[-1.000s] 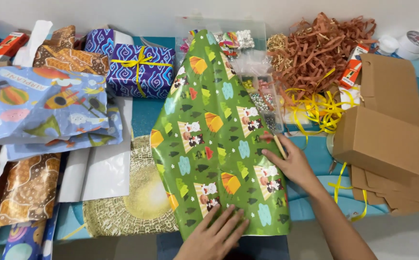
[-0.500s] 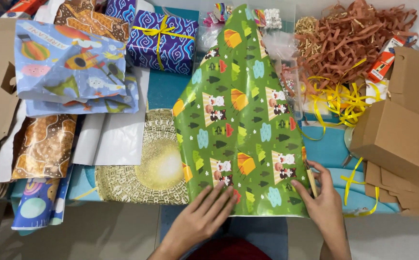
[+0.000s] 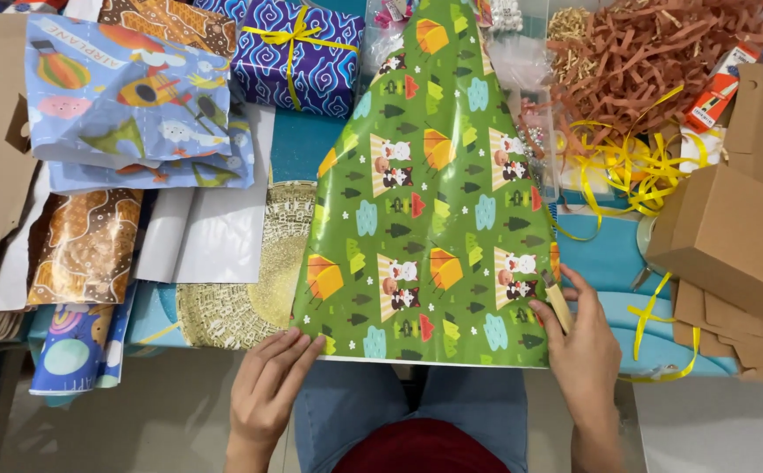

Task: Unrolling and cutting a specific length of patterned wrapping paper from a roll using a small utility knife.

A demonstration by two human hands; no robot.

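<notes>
Head view is showing the green wrapping paper lying lengthwise down the middle of the cluttered table, its near edge hanging just past the table's edge over the person's lap. The left hand is resting flat and open on the near left corner, fingers extended, gripping nothing. The right hand is pressing at the near right edge while pinching a slim tan tool between thumb and fingers (possibly a cutter; I cannot tell for sure). To do this well, I judge that both hands should be keeping the sheet taut and flat, pressing evenly so the near edge is staying straight. A purple gift box with yellow ribbon and a brown cardboard box are sitting well apart from the hands.
</notes>
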